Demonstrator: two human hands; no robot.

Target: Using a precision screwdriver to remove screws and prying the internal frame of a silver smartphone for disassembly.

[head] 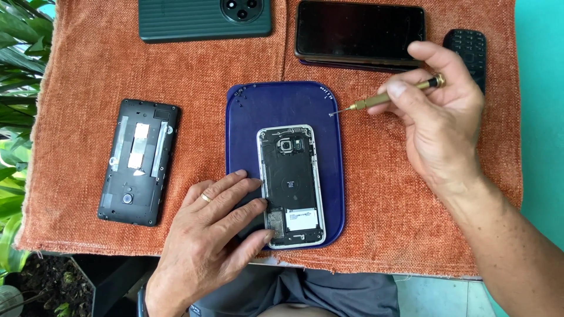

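An opened smartphone (292, 185) with its back cover off lies on a dark blue mat (282, 103), its inner parts and camera module showing. My left hand (214, 235), with a ring on one finger, rests flat beside it and its fingertips press on the phone's lower left edge. My right hand (437, 117) holds a thin brass screwdriver (393, 97), whose tip touches a tiny screw on the mat's right edge. Several small screws (241, 94) sit at the mat's top left corner.
An orange cloth (82, 76) covers the table. On it lie another opened black phone (139, 161) at the left, a dark green phone case (205, 20) at the top, a stack of dark phones (359, 32) and a black keypad phone (467, 50) at the top right. Green plants (14, 88) stand at the left.
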